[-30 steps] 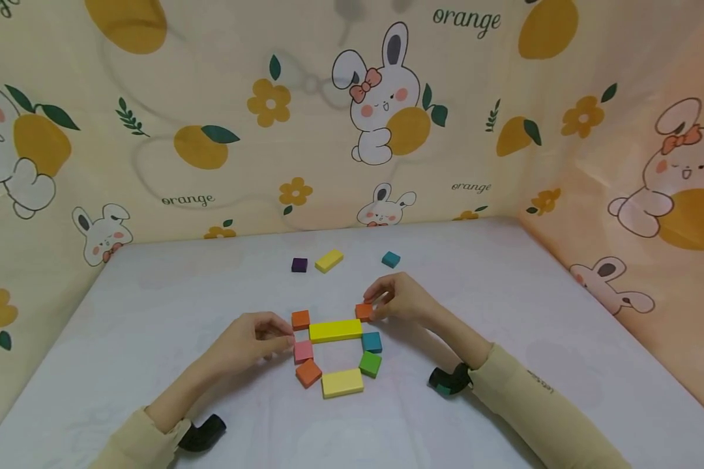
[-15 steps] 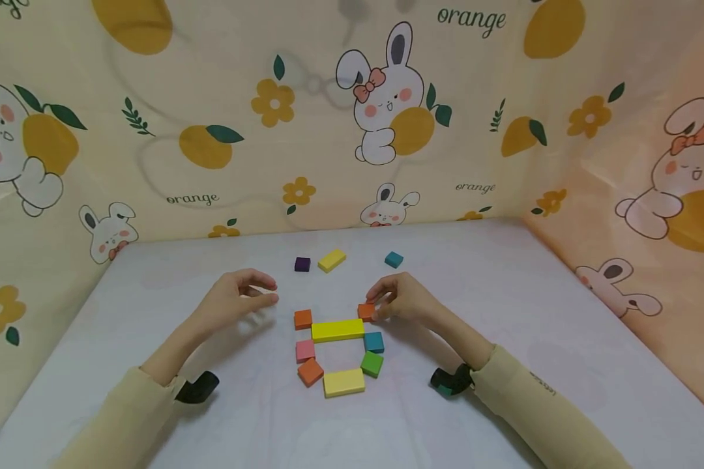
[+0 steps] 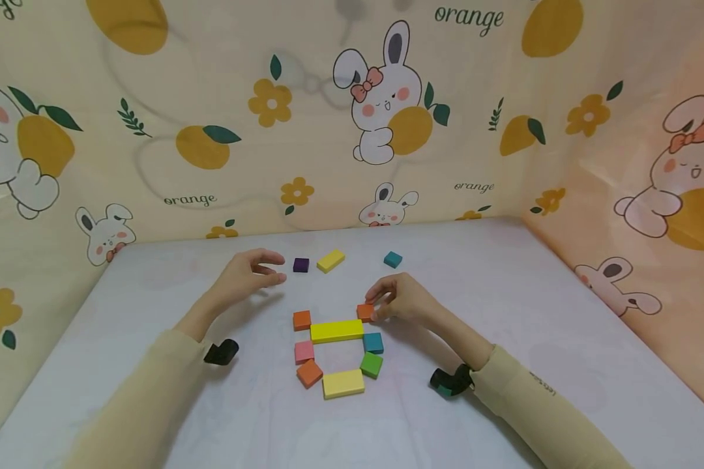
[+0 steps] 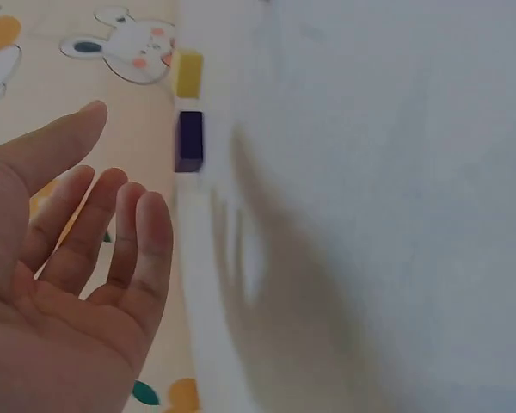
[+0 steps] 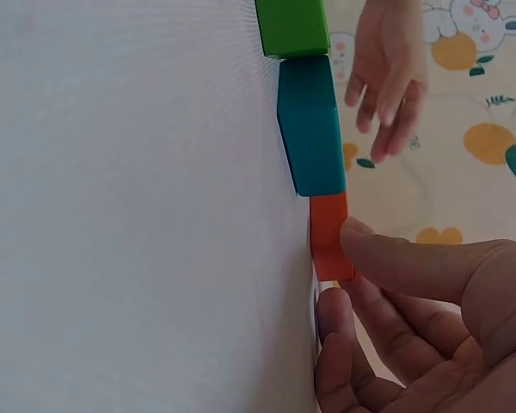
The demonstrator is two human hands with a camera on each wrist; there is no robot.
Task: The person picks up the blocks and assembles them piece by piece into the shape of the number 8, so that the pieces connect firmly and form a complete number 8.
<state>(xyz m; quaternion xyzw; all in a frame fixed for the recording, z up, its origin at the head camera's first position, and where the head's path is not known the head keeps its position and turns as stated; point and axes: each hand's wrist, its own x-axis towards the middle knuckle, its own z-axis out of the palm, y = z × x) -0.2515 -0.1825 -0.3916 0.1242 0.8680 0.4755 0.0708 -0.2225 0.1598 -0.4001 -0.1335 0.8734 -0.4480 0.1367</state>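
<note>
My left hand (image 3: 248,279) hovers with parted, relaxed fingers just left of a small purple block (image 3: 301,265) and holds nothing. In the left wrist view the same purple block (image 4: 190,142) lies beyond the fingertips. My right hand (image 3: 403,301) pinches an orange block (image 3: 364,312) at the upper right corner of a ring of blocks. From the right wrist, the thumb presses the orange block (image 5: 330,232), which lines up with a teal block (image 5: 312,129). A long yellow block (image 3: 337,331) spans the ring's top, beside another orange block (image 3: 302,320).
Lower in the ring are a pink block (image 3: 304,352), a tilted orange block (image 3: 309,373), a pale yellow block (image 3: 343,384) and a green block (image 3: 372,365). Farther back lie a yellow block (image 3: 331,261) and a teal block (image 3: 393,259). A patterned cloth backs the white table.
My left hand has left the ring's left side and moved back and slightly right, toward the purple block. My right hand stays at the orange block.
</note>
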